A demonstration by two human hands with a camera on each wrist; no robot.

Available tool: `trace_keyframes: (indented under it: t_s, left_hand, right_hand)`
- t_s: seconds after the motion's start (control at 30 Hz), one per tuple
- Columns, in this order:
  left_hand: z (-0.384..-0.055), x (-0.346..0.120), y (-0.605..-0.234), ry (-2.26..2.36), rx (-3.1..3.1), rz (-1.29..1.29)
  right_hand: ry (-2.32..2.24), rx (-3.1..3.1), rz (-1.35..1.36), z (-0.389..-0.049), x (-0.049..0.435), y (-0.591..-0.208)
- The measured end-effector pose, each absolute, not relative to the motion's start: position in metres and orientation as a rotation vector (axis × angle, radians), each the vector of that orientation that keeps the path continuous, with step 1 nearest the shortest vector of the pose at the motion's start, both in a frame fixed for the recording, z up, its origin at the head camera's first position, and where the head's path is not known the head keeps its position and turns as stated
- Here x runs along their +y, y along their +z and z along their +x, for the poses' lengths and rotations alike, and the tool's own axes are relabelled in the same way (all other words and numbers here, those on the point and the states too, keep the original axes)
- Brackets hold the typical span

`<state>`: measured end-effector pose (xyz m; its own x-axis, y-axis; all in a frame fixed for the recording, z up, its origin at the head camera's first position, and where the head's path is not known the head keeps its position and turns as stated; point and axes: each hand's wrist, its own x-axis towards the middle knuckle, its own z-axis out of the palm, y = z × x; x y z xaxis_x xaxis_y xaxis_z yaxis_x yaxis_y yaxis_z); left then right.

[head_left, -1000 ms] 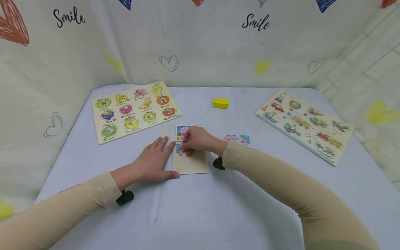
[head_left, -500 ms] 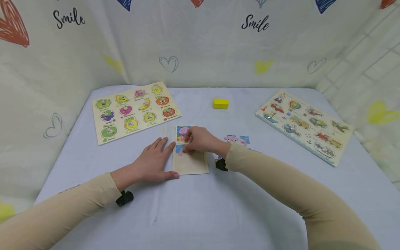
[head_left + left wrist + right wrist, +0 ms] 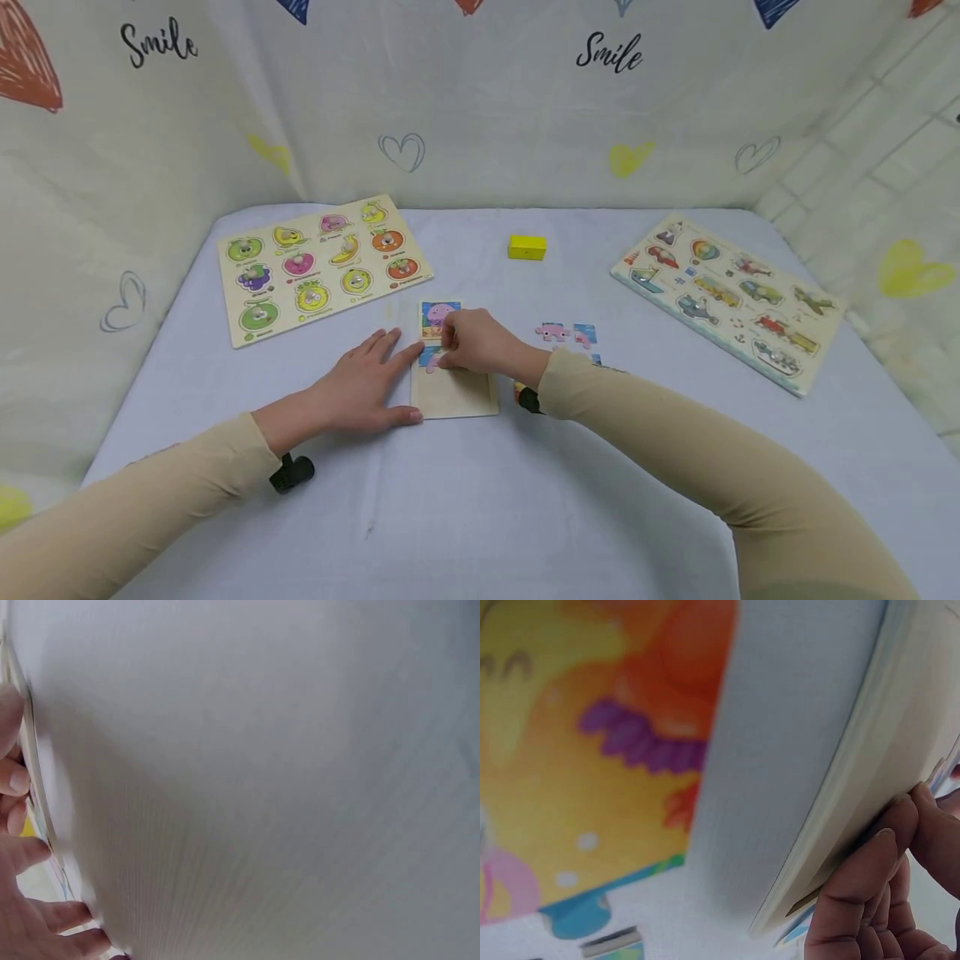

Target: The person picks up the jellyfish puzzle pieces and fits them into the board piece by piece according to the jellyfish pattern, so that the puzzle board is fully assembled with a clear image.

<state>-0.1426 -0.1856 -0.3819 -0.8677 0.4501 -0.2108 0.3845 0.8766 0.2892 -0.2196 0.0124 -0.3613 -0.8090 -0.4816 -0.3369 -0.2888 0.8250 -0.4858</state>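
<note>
Pale, heart-printed fabric [image 3: 495,100] hangs behind a white surface [image 3: 360,533] where a person's right hand [image 3: 483,342], thumb and forefinger together, pinches a small puzzle piece [image 3: 429,358] near the left edge of a wooden board [image 3: 453,397]; the left hand [image 3: 358,387], fingers spread, rests against that edge, with loose pieces [image 3: 552,332] lying to the right.

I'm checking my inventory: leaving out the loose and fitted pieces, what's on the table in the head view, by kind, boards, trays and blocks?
Fruit board: 1
Vehicle board: 1
Small wooden tray: 1
Yellow block: 1
Total: 4
</note>
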Motion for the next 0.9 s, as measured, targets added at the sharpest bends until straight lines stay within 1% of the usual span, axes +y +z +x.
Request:
trace_keyframes:
  t_s: [0.23,0.4,0.57,0.9]
  left_hand:
    - [-0.144,-0.186,-0.380,0.343,2.765,0.637]
    - [-0.144,-0.185,-0.381,0.334,2.772,0.636]
    - [-0.144,-0.184,-0.382,0.328,2.776,0.640]
    - [-0.143,-0.183,-0.380,0.303,2.787,0.648]
  right_hand:
    - [-0.579,2.535,-0.581,-0.219,0.015,-0.359]
    - [-0.663,2.480,-0.626,-0.224,0.027,-0.357]
    - [-0.768,2.476,-0.689,-0.230,0.049,-0.353]
    - [-0.852,2.601,-0.641,-0.246,0.106,-0.347]
